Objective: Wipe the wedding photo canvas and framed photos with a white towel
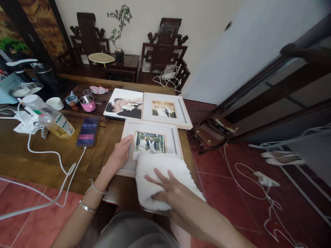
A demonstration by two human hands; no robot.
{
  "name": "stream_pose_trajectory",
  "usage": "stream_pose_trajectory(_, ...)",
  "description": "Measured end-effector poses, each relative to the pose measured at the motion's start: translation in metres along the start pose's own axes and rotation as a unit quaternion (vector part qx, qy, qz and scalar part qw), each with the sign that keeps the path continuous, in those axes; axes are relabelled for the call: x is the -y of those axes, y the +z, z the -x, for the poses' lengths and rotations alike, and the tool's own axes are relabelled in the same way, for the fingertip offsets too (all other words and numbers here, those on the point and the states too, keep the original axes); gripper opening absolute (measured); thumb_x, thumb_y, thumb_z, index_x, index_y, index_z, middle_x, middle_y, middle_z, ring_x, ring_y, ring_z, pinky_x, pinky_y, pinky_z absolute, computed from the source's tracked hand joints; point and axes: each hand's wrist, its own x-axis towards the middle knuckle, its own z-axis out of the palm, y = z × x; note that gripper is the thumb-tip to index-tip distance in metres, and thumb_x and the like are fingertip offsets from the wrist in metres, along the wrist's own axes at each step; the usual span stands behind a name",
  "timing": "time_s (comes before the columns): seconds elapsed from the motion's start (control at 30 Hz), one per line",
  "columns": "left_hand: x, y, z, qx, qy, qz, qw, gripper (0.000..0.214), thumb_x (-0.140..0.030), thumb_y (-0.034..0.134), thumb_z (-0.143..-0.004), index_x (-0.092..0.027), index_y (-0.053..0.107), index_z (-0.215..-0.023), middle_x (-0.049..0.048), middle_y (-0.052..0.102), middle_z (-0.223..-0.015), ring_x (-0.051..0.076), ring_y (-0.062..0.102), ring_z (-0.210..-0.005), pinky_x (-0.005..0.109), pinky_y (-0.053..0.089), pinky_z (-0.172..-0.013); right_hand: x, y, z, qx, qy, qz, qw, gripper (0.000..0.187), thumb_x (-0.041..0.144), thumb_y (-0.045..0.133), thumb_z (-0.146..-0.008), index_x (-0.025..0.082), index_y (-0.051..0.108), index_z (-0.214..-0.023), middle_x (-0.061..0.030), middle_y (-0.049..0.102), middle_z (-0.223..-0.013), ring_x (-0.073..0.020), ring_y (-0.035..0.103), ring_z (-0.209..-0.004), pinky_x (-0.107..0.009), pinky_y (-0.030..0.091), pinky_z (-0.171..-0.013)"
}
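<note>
A light-wood picture frame point(178, 141), with a photo of two people in a pale mat, lies face up at the table's near edge. My left hand point(122, 151) rests on the frame's left side, fingers stretched out and lying along it. Under my right hand point(168, 187) is a folded white towel point(178, 167), covering the frame's lower right part. The fingers of that hand are spread over the cloth and dig into its folds, with the thumb at a crease. Just beyond lie a second framed photo point(181, 113) and a white-and-black photo panel point(126, 93).
On the wooden table point(108, 137) to the left are a phone point(87, 132) on a cable, a bottle of yellow liquid point(55, 120), a pink cup point(88, 104) and a white power strip point(24, 122). Cables hang off the front edge. A brown bag point(210, 132) stands at right.
</note>
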Motion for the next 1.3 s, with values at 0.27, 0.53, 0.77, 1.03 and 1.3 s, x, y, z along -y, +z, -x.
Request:
stream_pose_trajectory(0.27, -0.003, -0.006, 0.000, 0.023, -0.009, 0.006, 1.000, 0.053, -0.002, 0.035, -0.085, -0.020, 0.050, -0.133, 0.0115, 0.050, -0.142, 0.023, 0.042, -0.136, 0.050, 0.034, -0.113, -0.072, -0.006, -0.066, -0.184, 0.086, 0.125, 0.971, 0.069, -0.006, 0.043, -0.063, 0.017, 0.062, -0.125, -0.0099, 0.034, -0.153, -0.0355, 0.016, -0.144, -0.065, 0.014, -0.113)
stream_pose_trajectory(0.53, -0.012, -0.012, -0.004, -0.014, -0.016, 0.037, 0.999, 0.044, -0.019, 0.030, -0.097, -0.020, 0.042, -0.140, 0.0116, 0.044, -0.147, 0.020, 0.036, -0.139, 0.045, 0.029, -0.116, -0.091, -0.037, -0.141, -0.229, 0.128, 0.198, 0.945, 0.064, -0.005, 0.046, -0.072, 0.019, 0.057, -0.130, -0.0055, 0.024, -0.157, -0.0475, 0.006, -0.142, -0.078, 0.016, -0.103)
stream_pose_trajectory(0.77, -0.027, -0.022, -0.005, -0.071, -0.050, 0.059, 0.994, 0.055, -0.042, 0.022, -0.100, -0.011, 0.034, -0.144, 0.0176, 0.041, -0.148, 0.024, 0.037, -0.138, 0.045, 0.029, -0.116, -0.031, -0.003, -0.095, -0.085, -0.048, 0.117, 0.988, 0.064, -0.006, 0.044, -0.069, 0.024, 0.064, -0.122, -0.0011, 0.024, -0.157, -0.0416, 0.004, -0.144, -0.075, 0.016, -0.106)
stream_pose_trajectory(1.03, -0.026, -0.019, -0.004, 0.028, -0.022, -0.031, 0.999, 0.039, -0.027, 0.036, -0.098, -0.018, 0.048, -0.134, 0.0135, 0.046, -0.145, 0.023, 0.037, -0.139, 0.047, 0.035, -0.112, -0.037, -0.020, 0.002, 0.021, 0.082, -0.001, 0.996, 0.074, -0.008, 0.037, -0.057, 0.024, 0.067, -0.116, -0.0016, 0.036, -0.152, -0.0330, 0.015, -0.143, -0.067, 0.017, -0.111)
stream_pose_trajectory(1.3, -0.025, -0.021, -0.004, 0.086, -0.035, -0.042, 0.995, 0.047, -0.009, 0.031, -0.093, -0.021, 0.045, -0.136, 0.0120, 0.045, -0.147, 0.022, 0.036, -0.140, 0.054, 0.034, -0.109, -0.105, -0.029, -0.055, -0.197, 0.168, 0.150, 0.954, 0.067, -0.006, 0.039, -0.065, 0.017, 0.064, -0.123, -0.0085, 0.035, -0.152, -0.0404, 0.016, -0.143, -0.075, 0.021, -0.104)
